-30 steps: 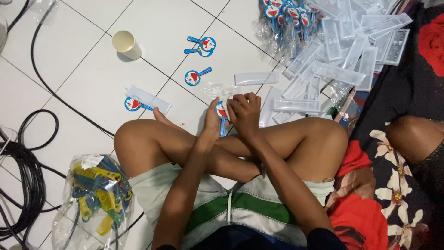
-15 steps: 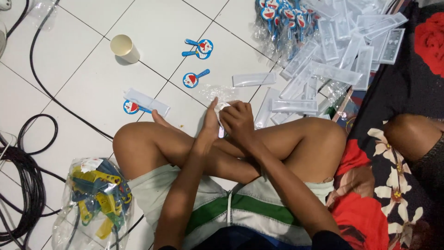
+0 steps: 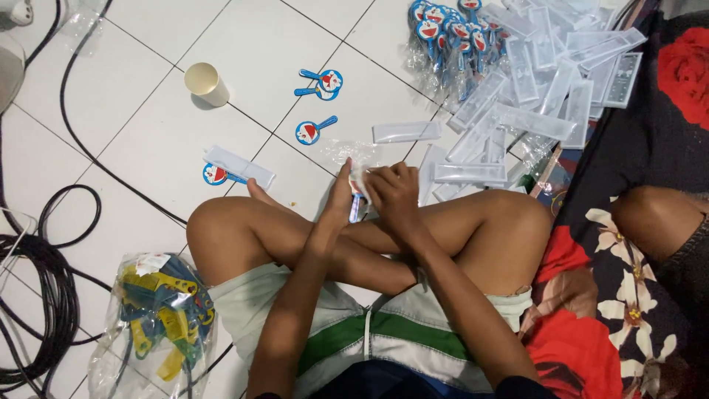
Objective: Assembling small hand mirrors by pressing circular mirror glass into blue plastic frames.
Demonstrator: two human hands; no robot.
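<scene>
A single head-worn camera looks steeply down over the wearer's crossed legs onto a white tiled floor [image 3: 148, 148]. The view is close: the left hand [image 3: 341, 196] and right hand [image 3: 395, 196] sit at frame centre, forearms entering from the lower edge. The floor runs diagonally toward the upper left. No second view exists.

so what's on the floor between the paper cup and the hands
In the head view, two loose round blue cartoon tags lie on the white tiles between the paper cup and the hands.
</scene>
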